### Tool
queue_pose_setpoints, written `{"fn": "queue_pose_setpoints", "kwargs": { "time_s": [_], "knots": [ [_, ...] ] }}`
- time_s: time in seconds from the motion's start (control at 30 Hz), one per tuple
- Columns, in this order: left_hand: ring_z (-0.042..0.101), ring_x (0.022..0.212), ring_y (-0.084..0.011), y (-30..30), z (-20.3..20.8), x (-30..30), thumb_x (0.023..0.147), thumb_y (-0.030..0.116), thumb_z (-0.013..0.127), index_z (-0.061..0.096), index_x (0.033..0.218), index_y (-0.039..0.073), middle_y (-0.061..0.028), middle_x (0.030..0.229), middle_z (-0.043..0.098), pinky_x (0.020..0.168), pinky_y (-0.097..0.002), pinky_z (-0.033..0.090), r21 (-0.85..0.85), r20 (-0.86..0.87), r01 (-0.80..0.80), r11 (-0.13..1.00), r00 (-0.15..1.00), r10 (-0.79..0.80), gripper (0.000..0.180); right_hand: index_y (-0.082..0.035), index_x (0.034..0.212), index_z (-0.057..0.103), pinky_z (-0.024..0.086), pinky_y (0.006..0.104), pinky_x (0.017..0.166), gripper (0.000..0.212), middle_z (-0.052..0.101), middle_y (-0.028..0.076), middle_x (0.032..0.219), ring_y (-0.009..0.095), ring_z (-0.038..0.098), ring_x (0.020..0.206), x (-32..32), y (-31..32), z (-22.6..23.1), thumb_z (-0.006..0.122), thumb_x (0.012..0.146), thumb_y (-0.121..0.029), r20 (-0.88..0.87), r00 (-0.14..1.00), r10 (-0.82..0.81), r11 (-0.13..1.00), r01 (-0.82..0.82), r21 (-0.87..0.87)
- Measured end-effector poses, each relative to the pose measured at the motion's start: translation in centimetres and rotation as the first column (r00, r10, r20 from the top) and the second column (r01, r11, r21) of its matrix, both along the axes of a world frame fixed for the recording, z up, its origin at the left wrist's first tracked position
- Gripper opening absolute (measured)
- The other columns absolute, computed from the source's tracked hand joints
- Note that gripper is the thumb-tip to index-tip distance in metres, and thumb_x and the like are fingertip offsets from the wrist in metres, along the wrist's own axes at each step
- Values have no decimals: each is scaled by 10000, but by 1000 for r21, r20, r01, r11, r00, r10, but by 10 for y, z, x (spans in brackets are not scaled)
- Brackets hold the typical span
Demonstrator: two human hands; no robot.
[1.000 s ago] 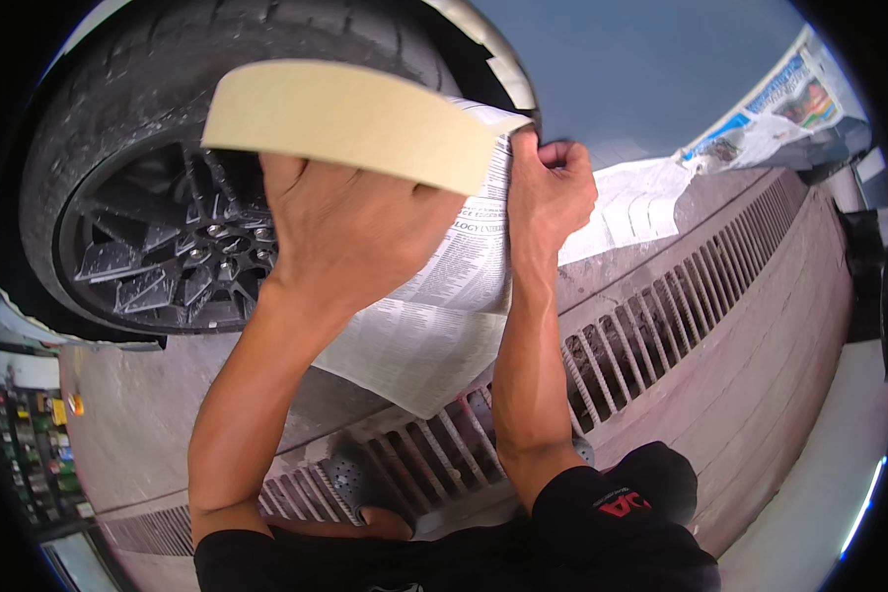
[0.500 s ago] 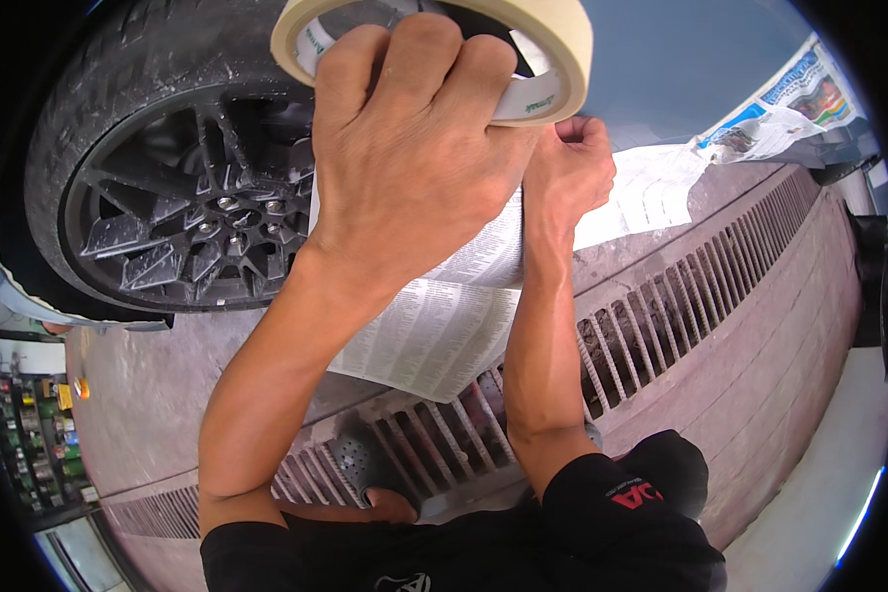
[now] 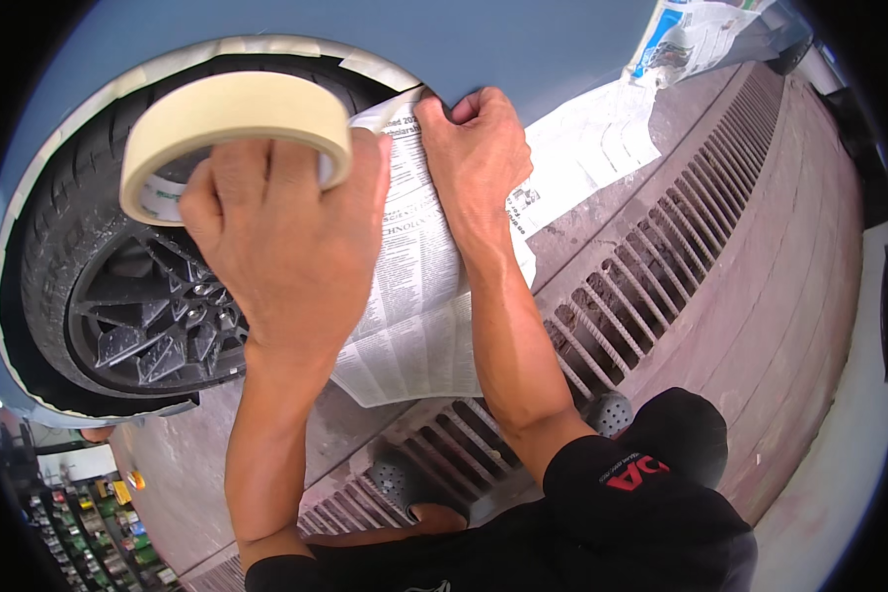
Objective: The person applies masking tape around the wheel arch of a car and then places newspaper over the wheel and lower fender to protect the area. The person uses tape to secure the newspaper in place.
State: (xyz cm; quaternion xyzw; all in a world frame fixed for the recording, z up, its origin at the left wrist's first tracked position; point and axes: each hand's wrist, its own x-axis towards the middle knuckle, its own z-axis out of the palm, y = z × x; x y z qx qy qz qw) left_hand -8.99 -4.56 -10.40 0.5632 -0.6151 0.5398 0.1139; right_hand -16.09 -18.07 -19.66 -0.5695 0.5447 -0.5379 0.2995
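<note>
The left hand [image 3: 286,247] is clamped on the roll of masking tape [image 3: 229,128], raised just left of the newspaper sheet [image 3: 414,286]; the right hand [image 3: 479,158], nearer, pinches the sheet's top edge against the wheel arch [image 3: 266,49]; its long axis hangs downward over the tyre [image 3: 69,227].

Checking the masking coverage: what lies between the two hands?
In the head view, a newspaper sheet hangs between the left hand, holding a masking tape roll, and the right hand.
</note>
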Motion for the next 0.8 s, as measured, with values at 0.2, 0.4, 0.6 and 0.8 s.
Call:
{"fn": "queue_pose_setpoints", "kwargs": {
  "time_s": [0.2, 0.4, 0.6, 0.8],
  "knots": [
    [584, 1002, -258, -6, 15, -7, 855, 325, 832, 745, 931, 181, -9, 961, 615, 884, -442, 406, 11, -59, -36, 999, 998, 36, 184, -67, 729, 619, 512, 409, 641, 429, 687, 73, 708, 251, 637, 600, 1, -5, -8, 842, 790, -430, -2, 997, -79, 991, 78, -105],
    [592, 977, -264, -8, 23, -10, 871, 337, 843, 785, 953, 203, 7, 919, 652, 850, -439, 400, 19, -59, -87, 996, 994, 88, 167, -48, 792, 634, 461, 498, 929, 337, 658, 99, 846, 287, 614, 700, 3, -1, -5, 816, 794, -332, 77, 997, -11, 998, 15, -62],
    [594, 978, -272, 2, 23, -14, 888, 329, 841, 795, 974, 208, 16, 928, 671, 842, -444, 403, 83, -40, -134, 988, 990, 138, 156, -44, 801, 628, 440, 553, 987, 411, 644, 98, 855, 289, 621, 736, 2, 5, -2, 834, 829, -398, 39, 999, -12, 994, 16, -110],
    [597, 993, -280, 3, 12, -19, 882, 332, 852, 780, 996, 222, 21, 937, 669, 861, -449, 410, 83, 15, -95, 992, 995, 94, 173, -58, 782, 607, 447, 454, 887, 484, 640, 93, 804, 282, 604, 692, 7, 2, -11, 835, 827, -483, 18, 994, -112, 978, 113, -175]
  ]
}}
